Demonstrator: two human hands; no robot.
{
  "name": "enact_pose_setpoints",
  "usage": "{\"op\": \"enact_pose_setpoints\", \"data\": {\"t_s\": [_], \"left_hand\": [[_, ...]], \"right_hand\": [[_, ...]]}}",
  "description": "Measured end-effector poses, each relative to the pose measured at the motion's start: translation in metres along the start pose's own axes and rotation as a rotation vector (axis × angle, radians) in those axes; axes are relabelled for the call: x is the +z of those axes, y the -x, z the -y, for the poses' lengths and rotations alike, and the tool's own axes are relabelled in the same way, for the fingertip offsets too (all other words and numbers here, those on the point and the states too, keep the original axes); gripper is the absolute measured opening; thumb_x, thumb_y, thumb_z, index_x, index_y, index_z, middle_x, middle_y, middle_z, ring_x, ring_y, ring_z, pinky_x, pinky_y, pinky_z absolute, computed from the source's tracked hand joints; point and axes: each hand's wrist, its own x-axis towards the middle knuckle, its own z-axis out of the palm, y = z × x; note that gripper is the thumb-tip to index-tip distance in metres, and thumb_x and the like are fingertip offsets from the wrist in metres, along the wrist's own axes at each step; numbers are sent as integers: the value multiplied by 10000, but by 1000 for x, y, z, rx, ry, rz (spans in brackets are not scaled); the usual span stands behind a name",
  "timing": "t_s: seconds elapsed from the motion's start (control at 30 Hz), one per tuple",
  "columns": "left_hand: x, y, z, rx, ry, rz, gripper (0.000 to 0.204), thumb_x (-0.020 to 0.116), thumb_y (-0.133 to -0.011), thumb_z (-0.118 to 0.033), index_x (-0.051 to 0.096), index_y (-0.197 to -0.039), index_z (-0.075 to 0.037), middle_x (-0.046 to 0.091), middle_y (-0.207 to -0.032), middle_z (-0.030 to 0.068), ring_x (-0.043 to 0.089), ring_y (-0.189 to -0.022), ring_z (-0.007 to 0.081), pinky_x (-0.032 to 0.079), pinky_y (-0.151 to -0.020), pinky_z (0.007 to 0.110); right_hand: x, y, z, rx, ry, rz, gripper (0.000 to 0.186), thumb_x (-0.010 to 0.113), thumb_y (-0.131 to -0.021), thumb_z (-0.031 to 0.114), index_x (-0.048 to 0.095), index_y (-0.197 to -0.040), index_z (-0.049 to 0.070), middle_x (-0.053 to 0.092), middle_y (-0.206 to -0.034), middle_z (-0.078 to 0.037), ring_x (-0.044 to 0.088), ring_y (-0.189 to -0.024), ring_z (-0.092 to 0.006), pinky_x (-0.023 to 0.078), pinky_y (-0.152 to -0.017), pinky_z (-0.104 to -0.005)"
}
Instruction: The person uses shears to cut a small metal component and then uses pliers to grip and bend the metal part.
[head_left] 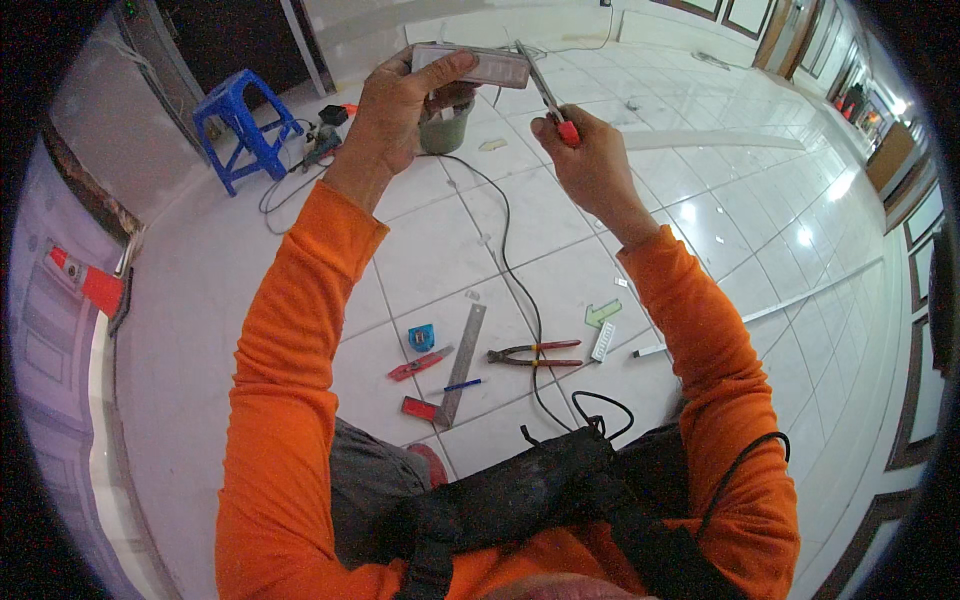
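My left hand [395, 105] is raised at the upper middle, its thumb and fingers closed round a flat, pale rectangular panel [495, 68] with a row of markings or slots on its face. To its right, my right hand [590, 165] grips a narrow metal tool [540, 82] with a red handle end; its exact kind is unclear. The tool's tip points up beside the panel's right end, and I cannot tell whether they touch. Behind the left hand, a grey-green bucket [445, 135] stands on the floor, partly hidden.
On the tiles lie a blue tape measure [421, 338], red utility knife [420, 363], try square [465, 360], blue pen [463, 385], pincers [515, 355] and green arrow [602, 314]. A black cord [507, 230] crosses the floor. A blue stool [240, 130] and corded power tool [322, 145] stand left.
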Motion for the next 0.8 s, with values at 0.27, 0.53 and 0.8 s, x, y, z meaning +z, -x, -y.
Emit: {"op": "enact_pose_setpoints", "data": {"t_s": [0.27, 0.53, 0.8], "left_hand": [[-2, -7, 0, 39, 37, 12, 405, 821, -845, -273, 640, -1108, -23, 716, -1004, 97, 716, -891, 186, 586, -807, 280], [-13, -7, -6, 192, -210, -17, 417, 825, -832, -325, 658, -1080, -34, 721, -995, 75, 714, -873, 148, 601, -788, 276], [-10, -8, -11, -240, 77, 48, 384, 807, -849, -289, 664, -1048, 7, 722, -946, 117, 719, -889, 176, 598, -791, 272]], "right_hand": [[12, 2, -5, -2, -58, -98, 400, 681, -911, 397, 653, -901, -3, 656, -733, -209, 657, -685, -373, 501, -643, -425], [11, -1, -10, 79, -172, 144, 388, 688, -906, 388, 655, -922, 2, 657, -753, -185, 642, -703, -303, 500, -676, -397], [9, 2, -8, 35, -80, 59, 382, 683, -910, 401, 667, -930, 20, 678, -775, -189, 680, -712, -313, 517, -676, -423]]}}
